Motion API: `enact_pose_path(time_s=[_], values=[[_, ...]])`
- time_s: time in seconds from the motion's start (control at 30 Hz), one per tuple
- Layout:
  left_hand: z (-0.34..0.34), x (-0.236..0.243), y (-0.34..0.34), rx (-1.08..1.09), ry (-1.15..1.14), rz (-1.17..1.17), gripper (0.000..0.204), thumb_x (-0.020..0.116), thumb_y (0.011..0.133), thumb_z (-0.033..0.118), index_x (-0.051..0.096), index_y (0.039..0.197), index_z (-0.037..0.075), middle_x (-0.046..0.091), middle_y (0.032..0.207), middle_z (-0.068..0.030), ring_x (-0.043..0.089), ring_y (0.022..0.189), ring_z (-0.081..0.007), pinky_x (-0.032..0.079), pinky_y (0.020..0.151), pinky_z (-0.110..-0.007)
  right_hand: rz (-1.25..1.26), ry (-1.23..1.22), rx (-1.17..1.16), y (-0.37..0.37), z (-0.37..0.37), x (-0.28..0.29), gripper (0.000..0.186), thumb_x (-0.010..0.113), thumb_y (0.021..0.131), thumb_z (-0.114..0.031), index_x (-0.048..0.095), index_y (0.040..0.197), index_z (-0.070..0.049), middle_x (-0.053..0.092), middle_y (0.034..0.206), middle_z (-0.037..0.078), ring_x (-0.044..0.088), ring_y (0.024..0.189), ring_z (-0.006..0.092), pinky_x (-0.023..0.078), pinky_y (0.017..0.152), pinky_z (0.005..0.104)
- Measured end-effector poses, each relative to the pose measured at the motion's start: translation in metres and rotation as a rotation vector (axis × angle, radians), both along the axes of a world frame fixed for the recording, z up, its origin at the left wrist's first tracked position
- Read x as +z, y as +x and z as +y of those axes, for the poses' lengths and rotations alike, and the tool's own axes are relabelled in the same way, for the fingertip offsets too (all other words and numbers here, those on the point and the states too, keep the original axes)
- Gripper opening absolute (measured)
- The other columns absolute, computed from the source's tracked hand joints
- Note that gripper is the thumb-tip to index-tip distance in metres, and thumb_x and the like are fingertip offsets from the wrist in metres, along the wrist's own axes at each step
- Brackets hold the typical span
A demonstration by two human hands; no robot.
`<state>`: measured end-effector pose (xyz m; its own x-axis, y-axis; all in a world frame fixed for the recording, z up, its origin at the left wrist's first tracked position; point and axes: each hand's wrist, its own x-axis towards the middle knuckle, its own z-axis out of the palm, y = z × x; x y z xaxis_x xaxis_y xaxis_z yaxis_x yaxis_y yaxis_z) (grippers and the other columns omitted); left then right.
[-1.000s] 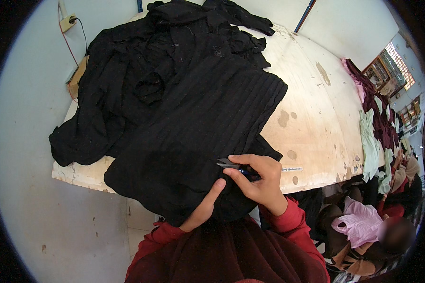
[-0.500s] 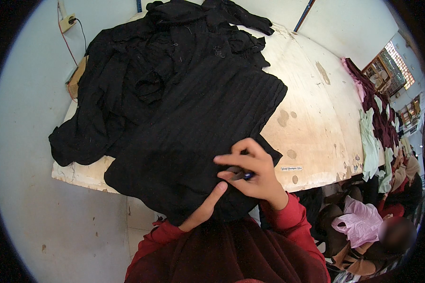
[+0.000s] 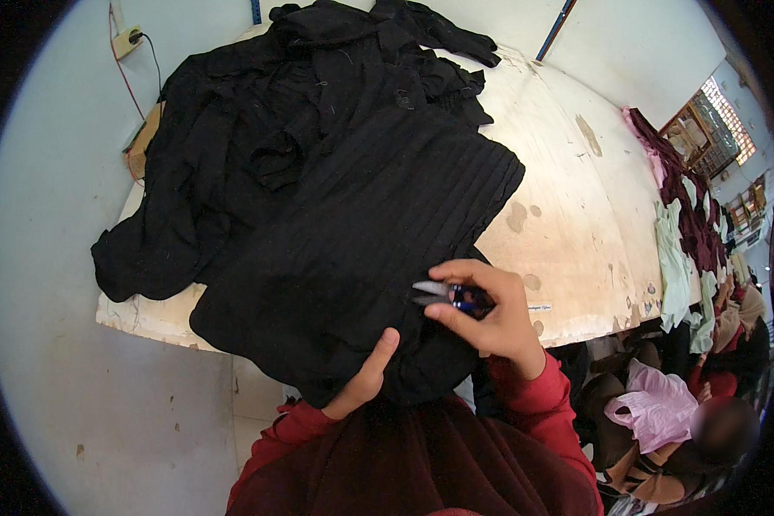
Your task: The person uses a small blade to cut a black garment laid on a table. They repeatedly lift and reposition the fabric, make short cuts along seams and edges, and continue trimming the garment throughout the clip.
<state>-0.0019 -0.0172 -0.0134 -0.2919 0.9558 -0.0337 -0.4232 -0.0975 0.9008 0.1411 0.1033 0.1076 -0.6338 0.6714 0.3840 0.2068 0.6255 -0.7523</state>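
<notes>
1. A black ribbed garment lies in the middle of the frame, spread over the near edge of the table and hanging down toward the person at the bottom
2. The right hand, just right of centre and low in the frame, is closed around small thread snips with silver blades and a blue body; the blades point left and rest against the ribbed cloth
3. The left hand, below the snips, grips the hanging lower edge of the same garment, thumb on top, the other fingers hidden under the cloth
4. Both forearms wear red sleeves and enter from the bottom edge
5. Behind the garment, toward the upper left and top of the frame, a heap of more black clothing covers much of the table
6. The table has a pale, stained top, bare on its right half
7. At the right edge of the frame a row of maroon, pink and pale green garments hangs off the table
8. In the lower right a seated person holds a pink plastic bag
9. A wall socket with a cable sits at the upper left
</notes>
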Motion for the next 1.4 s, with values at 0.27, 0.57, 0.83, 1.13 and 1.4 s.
enact_pose_path(time_s=[0.27,0.57,0.83,1.13,1.4], values=[[0.003,-0.001,0.005,0.008,0.051,-0.014,0.036,0.055,0.099,0.018,0.057,0.126,-0.006,0.060,0.127,-0.0146,0.058,0.114,-0.0234,0.043,0.101,-0.033,-0.021,0.315,0.031,0.000,-0.001,-0.003,0.020,0.081,0.075,-0.019,0.073,0.090,-0.009,0.072,0.078,0.007,0.069,0.063,0.0211,0.051,0.056,0.0292],[0.001,-0.006,0.002,0.022,0.061,0.025,0.039,0.057,0.098,0.020,0.055,0.127,-0.007,0.058,0.129,-0.0156,0.058,0.114,-0.0246,0.043,0.102,-0.034,-0.014,0.354,0.051,-0.005,0.001,-0.002,0.019,0.081,0.075,-0.020,0.074,0.089,-0.009,0.072,0.076,0.008,0.069,0.061,0.0212,0.050,0.056,0.0296],[-0.002,-0.010,0.003,0.020,0.027,0.011,0.042,0.059,0.098,0.021,0.054,0.129,-0.007,0.057,0.131,-0.0168,0.056,0.117,-0.0257,0.041,0.103,-0.034,0.091,0.159,0.050,-0.002,0.008,-0.016,0.017,0.080,0.076,-0.018,0.074,0.089,-0.007,0.072,0.080,0.009,0.069,0.063,0.0223,0.050,0.055,0.0281],[-0.003,-0.002,0.001,-0.006,0.028,-0.027,0.042,0.057,0.098,0.021,0.053,0.130,-0.007,0.056,0.132,-0.0162,0.056,0.118,-0.0254,0.041,0.103,-0.034,0.014,0.334,0.067,-0.003,0.006,-0.010,0.018,0.080,0.074,-0.019,0.074,0.089,-0.011,0.072,0.076,0.005,0.068,0.061,0.0195,0.048,0.055,0.0278],[-0.002,0.009,-0.002,-0.076,0.047,-0.076,0.040,0.055,0.100,0.021,0.054,0.129,-0.006,0.056,0.131,-0.0153,0.056,0.117,-0.0242,0.041,0.103,-0.034,-0.048,0.562,0.107,-0.008,0.009,0.001,0.017,0.080,0.074,-0.022,0.073,0.088,-0.016,0.070,0.074,-0.001,0.063,0.056,0.0146,0.043,0.051,0.0278]])
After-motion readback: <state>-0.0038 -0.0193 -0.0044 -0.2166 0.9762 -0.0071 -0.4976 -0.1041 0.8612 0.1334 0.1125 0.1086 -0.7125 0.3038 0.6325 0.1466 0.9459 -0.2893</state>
